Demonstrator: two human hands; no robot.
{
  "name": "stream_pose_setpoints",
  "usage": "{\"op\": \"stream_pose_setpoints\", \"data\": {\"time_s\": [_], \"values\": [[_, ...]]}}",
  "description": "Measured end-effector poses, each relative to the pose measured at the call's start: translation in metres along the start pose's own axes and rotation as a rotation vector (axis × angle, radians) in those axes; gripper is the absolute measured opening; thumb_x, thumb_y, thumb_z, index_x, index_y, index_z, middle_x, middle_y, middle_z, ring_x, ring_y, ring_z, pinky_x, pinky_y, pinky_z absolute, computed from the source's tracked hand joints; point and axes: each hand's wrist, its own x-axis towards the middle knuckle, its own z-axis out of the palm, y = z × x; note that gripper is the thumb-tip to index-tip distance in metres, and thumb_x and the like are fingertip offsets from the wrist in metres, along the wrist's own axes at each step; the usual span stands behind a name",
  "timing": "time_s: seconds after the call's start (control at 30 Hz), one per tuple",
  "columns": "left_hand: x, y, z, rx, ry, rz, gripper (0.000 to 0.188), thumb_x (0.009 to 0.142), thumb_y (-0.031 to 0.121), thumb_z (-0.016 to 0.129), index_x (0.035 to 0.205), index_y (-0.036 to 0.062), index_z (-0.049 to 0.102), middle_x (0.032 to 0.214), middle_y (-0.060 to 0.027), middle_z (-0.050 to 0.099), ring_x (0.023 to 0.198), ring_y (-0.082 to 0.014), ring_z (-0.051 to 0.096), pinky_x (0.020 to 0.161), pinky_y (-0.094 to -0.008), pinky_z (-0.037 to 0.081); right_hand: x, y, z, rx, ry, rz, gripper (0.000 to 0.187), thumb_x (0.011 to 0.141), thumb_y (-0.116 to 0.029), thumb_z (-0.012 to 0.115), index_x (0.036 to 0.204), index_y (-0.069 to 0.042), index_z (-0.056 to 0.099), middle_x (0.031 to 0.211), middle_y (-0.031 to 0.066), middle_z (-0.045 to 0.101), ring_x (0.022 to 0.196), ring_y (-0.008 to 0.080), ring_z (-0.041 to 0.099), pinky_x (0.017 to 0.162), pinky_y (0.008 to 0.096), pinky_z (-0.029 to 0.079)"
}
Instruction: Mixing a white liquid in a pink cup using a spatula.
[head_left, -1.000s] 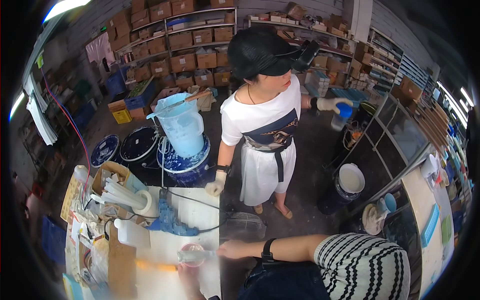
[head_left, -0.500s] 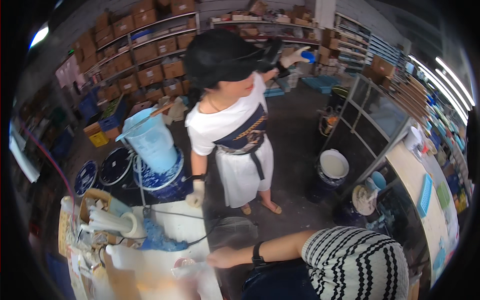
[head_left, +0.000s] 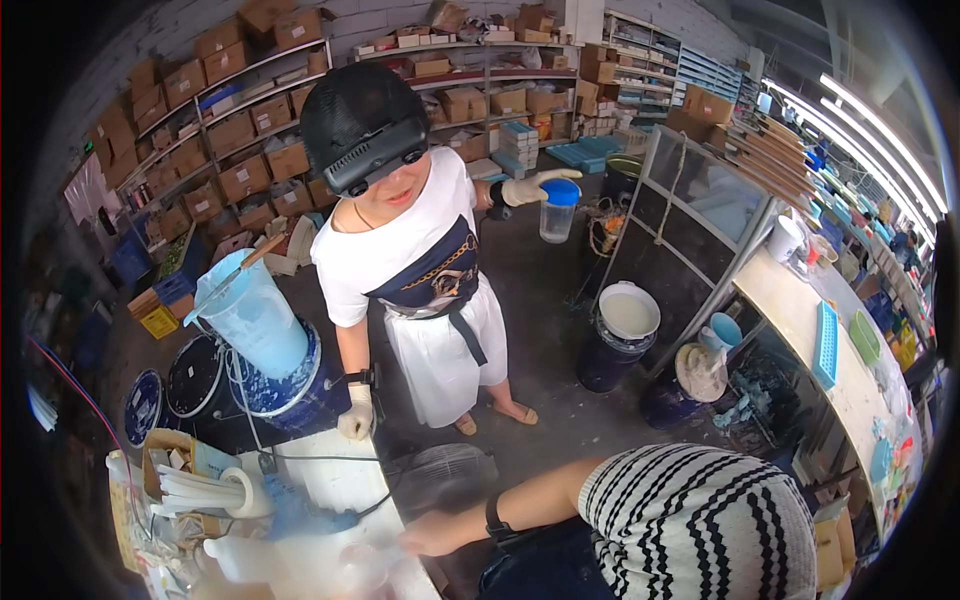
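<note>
Container (head_left: pixel 362 566), blurred, just left of the right hand (head_left: pixel 428 536); spread or pinching, I cannot tell

No readable text from where I stand. White label (head_left: pixel 145 411) on dark blue lid (head_left: pixel 143 398), left of the light blue bucket (head_left: pixel 255 325): too small to read. Pale labels (head_left: pixel 243 176) on cardboard boxes (head_left: pixel 292 195) shelved beyond that bucket: same, illegible.

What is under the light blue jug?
The light blue jug stands on a blue drum with pale smears; the part directly beneath its base is covered and can't be seen.
</note>
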Motion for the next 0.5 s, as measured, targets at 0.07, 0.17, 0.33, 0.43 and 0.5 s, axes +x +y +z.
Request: {"op": "stream_pose_setpoints", "data": {"time_s": [0.07, 0.17, 0.33, 0.43, 0.5], "values": [[-0.007, 0.006, 0.007, 0.033, 0.017, -0.002, 0.041, 0.093, 0.032, 0.047, 0.130, 0.0161, 0.042, 0.125, -0.0072, 0.052, 0.109, -0.0255, 0.052, 0.089, -0.0451, 0.042, -0.004, -0.004, -0.001, -0.008, 0.149, -0.063, 0.017, 0.087, -0.024, 0.051, 0.093, -0.008, 0.054, 0.079, 0.0165, 0.058, 0.073, 0.0356, 0.058, 0.062, 0.0450, 0.043], [-0.012, 0.009, 0.010, 0.046, 0.024, -0.005, 0.041, 0.093, 0.031, 0.047, 0.131, 0.0177, 0.041, 0.126, -0.0070, 0.051, 0.111, -0.0258, 0.050, 0.091, -0.0460, 0.042, -0.005, -0.009, -0.009, -0.031, 0.055, -0.036, 0.041, 0.091, -0.029, 0.050, 0.122, -0.002, 0.052, 0.089, 0.0198, 0.060, 0.084, 0.0367, 0.061, 0.070, 0.0447, 0.047], [-0.022, 0.021, 0.023, 0.006, 0.017, 0.016, 0.041, 0.093, 0.029, 0.048, 0.132, 0.0186, 0.040, 0.124, -0.0065, 0.052, 0.111, -0.0248, 0.050, 0.089, -0.0442, 0.042, -0.005, -0.007, -0.011, -0.127, 0.034, -0.084, 0.039, 0.091, -0.029, 0.050, 0.120, -0.002, 0.053, 0.091, 0.0184, 0.059, 0.082, 0.0357, 0.061, 0.069, 0.0433, 0.048], [-0.011, 0.011, 0.009, 0.055, -0.041, 0.006, 0.042, 0.092, 0.028, 0.049, 0.132, 0.0174, 0.041, 0.126, -0.0074, 0.051, 0.110, -0.0253, 0.050, 0.090, -0.0440, 0.042, -0.006, -0.006, -0.010, -0.155, 0.037, -0.104, 0.039, 0.091, -0.030, 0.050, 0.119, -0.002, 0.053, 0.091, 0.0178, 0.058, 0.082, 0.0351, 0.062, 0.068, 0.0429, 0.048], [-0.001, 0.002, -0.005, 0.052, -0.060, -0.008, 0.042, 0.092, 0.028, 0.050, 0.132, 0.0166, 0.041, 0.125, -0.0083, 0.051, 0.110, -0.0253, 0.050, 0.089, -0.0440, 0.042, -0.008, -0.007, -0.011, -0.162, 0.039, -0.110, 0.039, 0.091, -0.029, 0.050, 0.118, -0.002, 0.054, 0.090, 0.0177, 0.058, 0.081, 0.0348, 0.062, 0.067, 0.0428, 0.049]]}}
